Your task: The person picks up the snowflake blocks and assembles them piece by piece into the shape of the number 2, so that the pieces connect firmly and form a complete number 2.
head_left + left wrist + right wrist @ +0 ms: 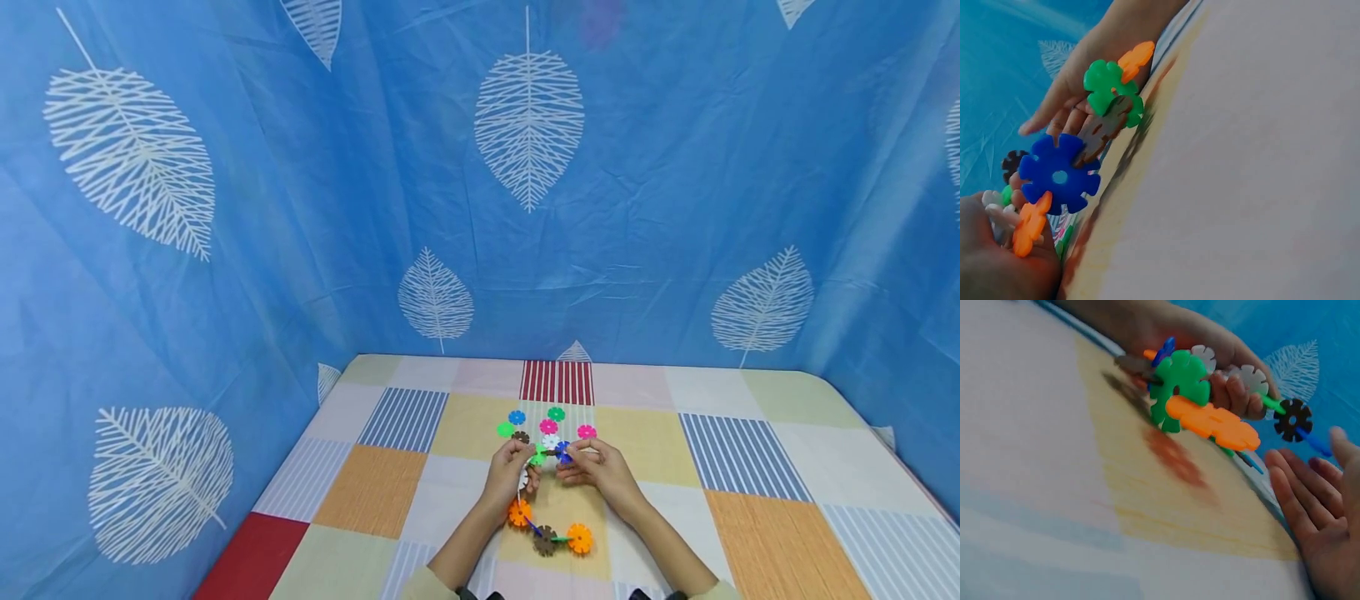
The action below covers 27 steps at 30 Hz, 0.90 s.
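Note:
A chain of slotted plastic snowflake discs hangs from my left hand [512,475], whose fingers grip it near white [1252,379] and green discs [538,454]. From that upper end a brown disc [1293,420] and a dark blue disc [564,452] stick out to the right. My right hand [600,471] has its thumb and fingertips at the blue disc, pinching its outer edge. Below the left hand the chain runs through an orange disc [519,512], a blue disc [1060,176], a brown disc [546,541] and a green disc [1113,90] to an end orange disc [579,538].
Loose discs lie on the table beyond the hands: blue [517,417], greens [556,413], pinks [587,432], brown [521,437] and white [551,441]. A patchwork cloth [375,492] covers the table. Blue leaf-print curtains [637,167] stand behind it and at both sides.

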{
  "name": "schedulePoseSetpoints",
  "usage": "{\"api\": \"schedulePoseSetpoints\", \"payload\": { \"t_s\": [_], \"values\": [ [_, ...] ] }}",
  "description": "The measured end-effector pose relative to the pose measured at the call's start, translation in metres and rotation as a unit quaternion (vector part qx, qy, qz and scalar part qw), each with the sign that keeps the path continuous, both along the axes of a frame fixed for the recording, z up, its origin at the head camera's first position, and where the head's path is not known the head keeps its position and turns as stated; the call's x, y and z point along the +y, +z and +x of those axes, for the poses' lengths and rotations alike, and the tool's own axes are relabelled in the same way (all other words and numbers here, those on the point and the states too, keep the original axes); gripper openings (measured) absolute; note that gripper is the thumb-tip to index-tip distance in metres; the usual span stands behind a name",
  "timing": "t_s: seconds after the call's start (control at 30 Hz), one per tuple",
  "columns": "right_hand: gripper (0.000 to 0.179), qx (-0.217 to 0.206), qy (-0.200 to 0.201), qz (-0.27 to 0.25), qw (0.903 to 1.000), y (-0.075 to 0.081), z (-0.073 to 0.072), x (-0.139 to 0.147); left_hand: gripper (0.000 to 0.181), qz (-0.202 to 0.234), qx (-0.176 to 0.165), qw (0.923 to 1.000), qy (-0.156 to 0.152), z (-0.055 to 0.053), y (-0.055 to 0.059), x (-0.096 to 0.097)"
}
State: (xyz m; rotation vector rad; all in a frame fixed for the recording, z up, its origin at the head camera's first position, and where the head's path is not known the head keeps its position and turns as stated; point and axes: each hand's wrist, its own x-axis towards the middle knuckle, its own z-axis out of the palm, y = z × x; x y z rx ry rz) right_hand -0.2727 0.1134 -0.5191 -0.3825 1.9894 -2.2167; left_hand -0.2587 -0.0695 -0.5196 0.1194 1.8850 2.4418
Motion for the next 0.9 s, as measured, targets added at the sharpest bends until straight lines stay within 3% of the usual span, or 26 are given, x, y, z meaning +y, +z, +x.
{"api": "schedulePoseSetpoints", "payload": {
  "t_s": [0.07, 0.1, 0.17, 0.23, 0.27, 0.33, 0.43, 0.53, 0.6, 0.7, 0.83, 0.9],
  "values": [
    [0.029, 0.063, -0.044, 0.05, 0.9958, -0.002, -0.007, 0.0, 0.017, 0.014, -0.016, 0.9997, 0.014, -0.001, 0.001, -0.001],
    [0.026, 0.103, -0.077, 0.083, 0.9882, -0.004, -0.01, 0.001, 0.017, 0.022, -0.026, 0.9992, 0.019, -0.002, 0.001, -0.001],
    [0.017, 0.185, -0.152, 0.159, 0.9577, -0.007, -0.018, 0.004, 0.018, 0.028, -0.038, 0.9986, 0.023, -0.002, 0.002, -0.002],
    [0.011, 0.249, -0.22, 0.231, 0.9143, -0.01, -0.025, 0.007, 0.018, 0.03, -0.047, 0.9982, 0.021, -0.002, 0.003, -0.002],
    [0.013, 0.268, -0.244, 0.262, 0.8945, -0.011, -0.028, 0.009, 0.018, 0.029, -0.048, 0.9982, 0.02, -0.002, 0.004, -0.002],
    [0.021, 0.284, -0.263, 0.302, 0.8713, -0.014, -0.032, 0.013, 0.019, 0.027, -0.05, 0.9982, 0.017, -0.001, 0.004, -0.003],
    [0.028, 0.283, -0.255, 0.348, 0.8569, -0.014, -0.035, 0.016, 0.02, 0.024, -0.043, 0.9987, 0.015, -0.001, 0.004, -0.003],
    [0.029, 0.276, -0.243, 0.368, 0.8538, -0.014, -0.037, 0.016, 0.019, 0.02, -0.027, 0.9993, 0.013, -0.002, 0.004, -0.003],
    [0.026, 0.271, -0.241, 0.361, 0.8592, -0.013, -0.038, 0.016, 0.018, 0.016, -0.015, 0.9997, 0.009, -0.002, 0.004, -0.002],
    [0.021, 0.249, -0.228, 0.307, 0.8896, -0.012, -0.035, 0.019, 0.017, 0.011, -0.01, 0.9998, 0.009, -0.002, 0.003, -0.002],
    [0.016, 0.219, -0.182, 0.193, 0.9392, -0.011, -0.024, 0.024, 0.018, 0.011, -0.018, 0.9997, 0.011, -0.001, 0.002, -0.002],
    [0.015, 0.219, -0.158, 0.153, 0.9506, -0.01, -0.018, 0.026, 0.018, 0.012, -0.017, 0.9997, 0.01, -0.001, 0.001, -0.002]
  ]
}}
